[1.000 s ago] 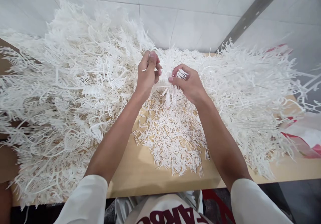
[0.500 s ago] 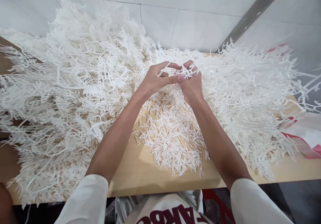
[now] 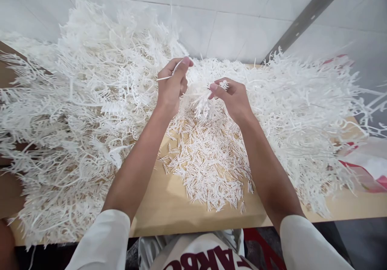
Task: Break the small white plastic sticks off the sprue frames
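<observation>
My left hand [image 3: 171, 90] is closed, with a thin white plastic stem [image 3: 164, 78] pinched under the thumb and lying across the fingers. To its right, my right hand [image 3: 237, 100] has thumb and fingers pressed together on white plastic sprigs [image 3: 203, 104], whose small forked tips stick out beyond the fingertips. The two hands are apart, above the back of a pile of small cut white sprigs [image 3: 211, 165]. That pile lies on the light wooden table [image 3: 160, 209] between my forearms.
A tall heap of branched white plastic stems [image 3: 90, 108] covers the table's left side. Another heap of them [image 3: 302, 112] fills the right side. A red-and-white plastic bag [image 3: 367, 173] lies at the right edge. Behind are a tiled wall [image 3: 193, 26] and a slanting metal bar [image 3: 308, 15].
My hands were together over the sprigs and have parted. My left hand has moved left and up with a stem, while my right hand stays near the same place, fingers turned left.
</observation>
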### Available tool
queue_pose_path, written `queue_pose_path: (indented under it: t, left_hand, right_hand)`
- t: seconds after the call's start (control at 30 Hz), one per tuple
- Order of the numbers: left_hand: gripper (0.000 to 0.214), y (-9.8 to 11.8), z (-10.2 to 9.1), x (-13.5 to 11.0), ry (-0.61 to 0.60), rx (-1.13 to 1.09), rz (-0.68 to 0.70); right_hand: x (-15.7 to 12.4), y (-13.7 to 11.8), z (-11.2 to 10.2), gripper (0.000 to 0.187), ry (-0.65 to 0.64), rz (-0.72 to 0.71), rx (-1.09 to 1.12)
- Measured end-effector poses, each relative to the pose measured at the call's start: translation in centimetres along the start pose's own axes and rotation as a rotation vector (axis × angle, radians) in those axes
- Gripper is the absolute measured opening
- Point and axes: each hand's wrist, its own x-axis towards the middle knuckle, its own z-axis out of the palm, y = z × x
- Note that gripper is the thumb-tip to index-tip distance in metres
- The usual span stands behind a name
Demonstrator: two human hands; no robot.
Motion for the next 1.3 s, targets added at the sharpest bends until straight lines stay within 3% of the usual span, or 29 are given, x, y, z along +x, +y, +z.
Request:
queue_pose_path:
  t: [0.13,0.3,0.4,0.53,0.6,0.7,0.8,0.9,0.97,1.3]
  left_hand:
    - [0.039,0.0,-0.5,0.4,0.080,-0.046,0.011]
    - [0.029,0.0,-1.1,1.1,0.173,-0.129,0.002]
    - [0.019,-0.2,-1.3,1.3,0.109,-0.103,-0.056]
    - [0.017,-0.6,-1.3,1.1,0.025,0.026,-0.138]
    - [0.031,-0.6,-1.2,0.9,0.067,0.189,-0.039]
    - [0.031,-0.2,-0.8,0.3,0.090,0.458,0.303]
    - [0.025,0.5,0.1,-0.7,-0.083,0.565,0.491]
    - [0.028,0.6,0.9,-1.4,-0.319,0.589,0.454]
    - [0.034,0.3,1.0,-1.5,-0.391,0.624,0.404]
    - [0.020,-1.5,0.7,-0.6,-0.318,0.710,0.433]
  right_hand:
    - [0.1,0.2,-0.1,0.042,0.058,-0.035,0.017]
    - [0.1,0.8,0.0,0.038,0.058,-0.073,0.079]
    - [0.3,1.0,-0.1,0.041,0.063,-0.076,0.135]
    - [0.6,0.9,-0.3,0.043,0.170,-0.060,0.150]
    - [0.7,0.7,-0.4,0.040,0.204,-0.028,0.125]
    - [0.7,0.6,-0.4,0.040,0.176,-0.011,0.093]
    - [0.6,0.7,-0.1,0.039,0.141,-0.061,0.063]
    - [0.5,0.6,0.2,0.039,0.159,-0.087,0.048]
    - [0.4,0.5,0.3,0.039,0.161,-0.093,0.036]
    - [0.4,1.2,0.7,0.039,0.122,-0.164,-0.049]
